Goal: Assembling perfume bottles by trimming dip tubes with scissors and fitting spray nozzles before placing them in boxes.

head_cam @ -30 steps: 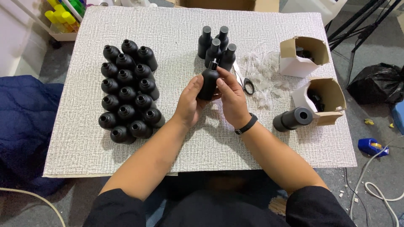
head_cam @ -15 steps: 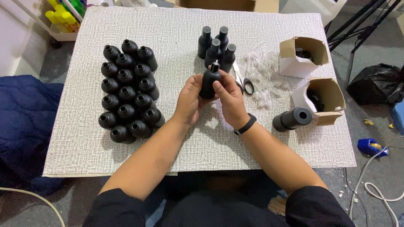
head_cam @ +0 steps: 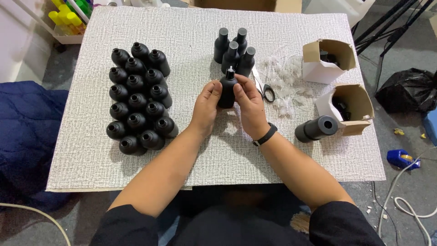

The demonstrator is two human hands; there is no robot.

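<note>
Both hands have barely shifted since a second ago; they still grip the same black bottle [head_cam: 227, 89], held upright above the middle of the white mat [head_cam: 191, 150], with a pale pump tip showing at its neck.

The left hand [head_cam: 205, 107] is curled around the bottle's left side, fingers closed against it and thumb lying up along the body. The right hand [head_cam: 248, 102] clamps the right side, its fingertips [head_cam: 238, 84] pinched high near the neck. A black band [head_cam: 265, 135] sits on the right wrist.

Just beyond the held bottle, at the far middle of the mat, stand four capped bottles [head_cam: 233, 52] bunched close together. On the left of the mat is a tight cluster of open bottles [head_cam: 139, 98] without caps; fifteen can be counted. To the right of the hands lies one pair of scissors [head_cam: 263, 87], just beside a loose scatter of small clear plastic pieces [head_cam: 287, 79], too many and too fine to count.

Farther right are two open cardboard boxes [head_cam: 328, 61], one far and one nearer [head_cam: 350, 107], each with dark parts inside. A single black tube [head_cam: 316, 129] lies on its side against the nearer box. Off the mat, a dark blue cushion [head_cam: 22, 132] lies at the left, and a black bag [head_cam: 405, 91] at the right.
</note>
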